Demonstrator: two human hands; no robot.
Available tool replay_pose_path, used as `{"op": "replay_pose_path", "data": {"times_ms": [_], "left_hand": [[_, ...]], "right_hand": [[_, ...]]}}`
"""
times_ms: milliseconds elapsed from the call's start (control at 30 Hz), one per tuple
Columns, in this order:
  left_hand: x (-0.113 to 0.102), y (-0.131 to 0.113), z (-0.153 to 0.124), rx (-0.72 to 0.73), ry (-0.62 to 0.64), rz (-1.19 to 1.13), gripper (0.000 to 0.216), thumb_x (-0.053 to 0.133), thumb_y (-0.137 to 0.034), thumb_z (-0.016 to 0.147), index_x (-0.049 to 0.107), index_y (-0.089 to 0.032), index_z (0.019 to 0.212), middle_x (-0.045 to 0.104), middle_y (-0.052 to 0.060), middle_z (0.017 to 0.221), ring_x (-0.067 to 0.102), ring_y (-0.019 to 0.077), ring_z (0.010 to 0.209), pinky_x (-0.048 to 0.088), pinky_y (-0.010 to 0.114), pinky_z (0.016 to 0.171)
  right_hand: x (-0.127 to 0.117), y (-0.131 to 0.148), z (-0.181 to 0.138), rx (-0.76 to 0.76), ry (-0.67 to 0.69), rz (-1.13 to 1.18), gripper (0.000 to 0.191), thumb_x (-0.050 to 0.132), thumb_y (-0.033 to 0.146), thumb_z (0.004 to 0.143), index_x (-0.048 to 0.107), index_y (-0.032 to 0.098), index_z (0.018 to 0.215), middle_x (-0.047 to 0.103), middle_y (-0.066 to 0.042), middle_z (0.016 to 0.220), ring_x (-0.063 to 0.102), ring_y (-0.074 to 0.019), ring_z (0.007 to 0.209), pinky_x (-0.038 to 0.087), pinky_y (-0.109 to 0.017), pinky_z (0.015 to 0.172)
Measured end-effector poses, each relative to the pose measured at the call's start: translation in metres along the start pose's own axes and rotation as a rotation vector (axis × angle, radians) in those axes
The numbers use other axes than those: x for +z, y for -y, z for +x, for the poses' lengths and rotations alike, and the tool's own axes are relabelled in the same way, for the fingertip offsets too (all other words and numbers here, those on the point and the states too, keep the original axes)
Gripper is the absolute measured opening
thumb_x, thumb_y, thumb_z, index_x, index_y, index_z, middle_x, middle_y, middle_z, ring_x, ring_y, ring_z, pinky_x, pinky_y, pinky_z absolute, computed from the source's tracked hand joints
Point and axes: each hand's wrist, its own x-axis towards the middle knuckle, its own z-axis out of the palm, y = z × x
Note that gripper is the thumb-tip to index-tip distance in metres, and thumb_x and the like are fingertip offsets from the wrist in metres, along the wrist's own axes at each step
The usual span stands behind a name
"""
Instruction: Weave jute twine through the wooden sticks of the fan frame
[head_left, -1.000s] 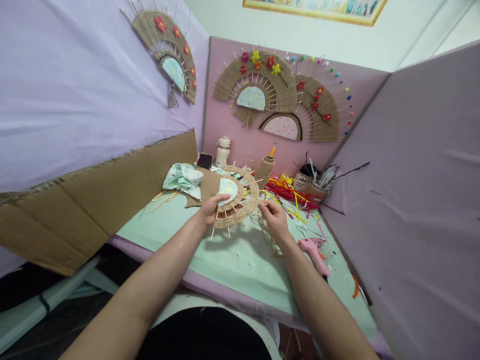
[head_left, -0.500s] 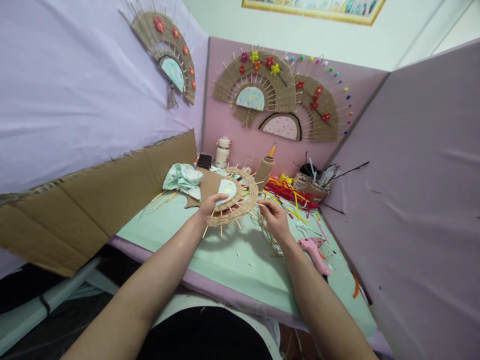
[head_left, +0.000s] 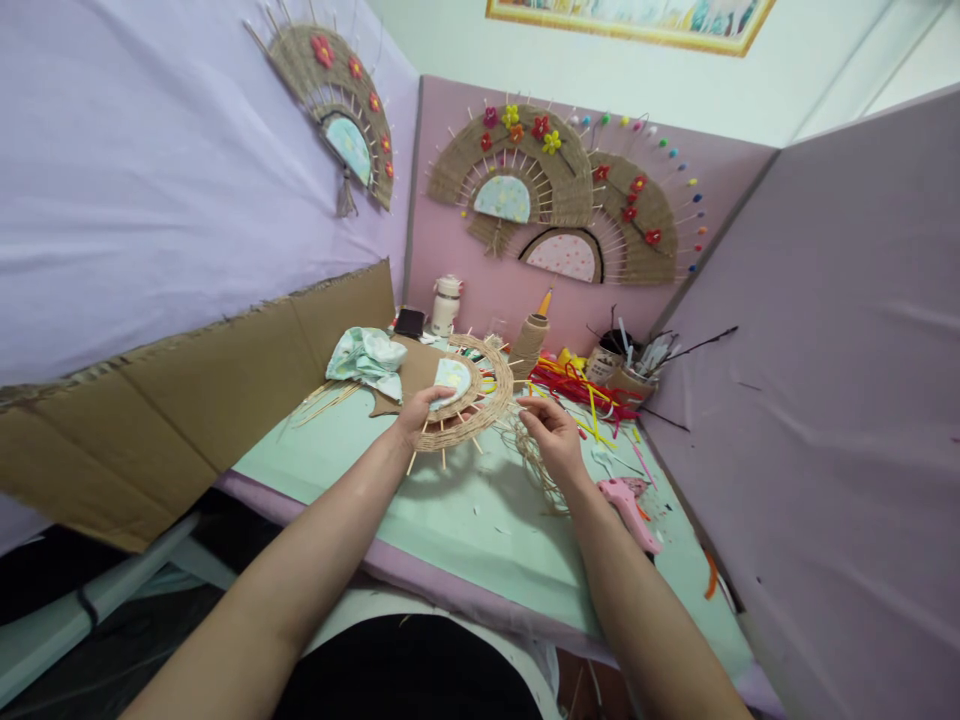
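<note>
My left hand (head_left: 421, 411) grips a half-woven fan (head_left: 469, 395) of wooden sticks and brown twine, thumb on its pale fabric centre, holding it tilted above the green table (head_left: 465, 520). My right hand (head_left: 551, 432) is closed in a pinch at the fan's right edge, on a strand of twine (head_left: 534, 462) that trails down in a loose tangle beneath it.
A twine spool (head_left: 531, 340) stands behind the fan. Red and yellow pipe cleaners (head_left: 581, 392) and a tool cup (head_left: 628, 365) lie at the right. A pink glue gun (head_left: 628, 508) lies near my right wrist. Folded fabric (head_left: 367, 360), loose sticks (head_left: 324, 400) and cardboard (head_left: 187, 385) are at the left. Finished fans (head_left: 525, 185) hang on the walls.
The fan has tipped flatter and shifted slightly left and up in my left hand. My right hand has stayed pinched at its right edge, moving a little up.
</note>
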Motion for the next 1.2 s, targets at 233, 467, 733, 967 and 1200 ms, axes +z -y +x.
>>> {"op": "replay_pose_path", "data": {"times_ms": [233, 467, 733, 967, 1200], "left_hand": [[0.001, 0.001, -0.001, 0.001, 0.003, 0.003, 0.044, 0.044, -0.019, 0.078, 0.055, 0.002, 0.115, 0.069, 0.016, 0.080, 0.064, 0.0176, 0.057, 0.052, 0.026, 0.053], [-0.002, 0.000, -0.001, -0.016, 0.007, 0.069, 0.044, 0.044, -0.020, 0.078, 0.056, 0.001, 0.115, 0.070, 0.014, 0.076, 0.064, 0.0173, 0.055, 0.051, 0.024, 0.051], [0.000, 0.001, -0.005, -0.018, 0.017, 0.094, 0.047, 0.045, -0.021, 0.077, 0.055, 0.001, 0.117, 0.070, 0.015, 0.079, 0.065, 0.0181, 0.058, 0.051, 0.025, 0.054], [-0.004, 0.001, -0.007, -0.071, 0.117, 0.136, 0.049, 0.047, -0.025, 0.076, 0.054, -0.002, 0.119, 0.070, 0.014, 0.081, 0.063, 0.0165, 0.054, 0.050, 0.027, 0.054], [-0.004, 0.001, -0.008, -0.100, 0.089, 0.186, 0.050, 0.047, -0.025, 0.075, 0.055, -0.003, 0.119, 0.070, 0.013, 0.081, 0.062, 0.0166, 0.054, 0.049, 0.027, 0.051]], "right_hand": [[0.001, -0.001, 0.001, 0.020, -0.021, 0.007, 0.018, 0.066, 0.033, 0.071, 0.068, 0.022, 0.085, 0.054, 0.002, 0.062, 0.039, -0.0111, 0.053, 0.029, -0.025, 0.050], [0.001, -0.002, 0.000, 0.034, 0.016, 0.026, 0.018, 0.067, 0.033, 0.071, 0.068, 0.023, 0.087, 0.057, 0.002, 0.065, 0.042, -0.0117, 0.055, 0.031, -0.025, 0.051], [-0.004, -0.005, 0.003, 0.150, 0.134, 0.203, 0.015, 0.068, 0.033, 0.071, 0.065, 0.020, 0.079, 0.049, 0.004, 0.058, 0.035, -0.0077, 0.049, 0.026, -0.022, 0.047], [-0.015, -0.008, 0.006, 0.300, 0.296, 0.307, 0.022, 0.071, 0.037, 0.066, 0.061, 0.018, 0.071, 0.044, 0.005, 0.052, 0.031, -0.0067, 0.045, 0.022, -0.022, 0.044], [-0.018, -0.005, 0.012, 0.041, 0.013, 0.050, 0.016, 0.068, 0.033, 0.070, 0.062, 0.019, 0.071, 0.054, 0.002, 0.064, 0.043, -0.0097, 0.056, 0.035, -0.023, 0.053]]}}
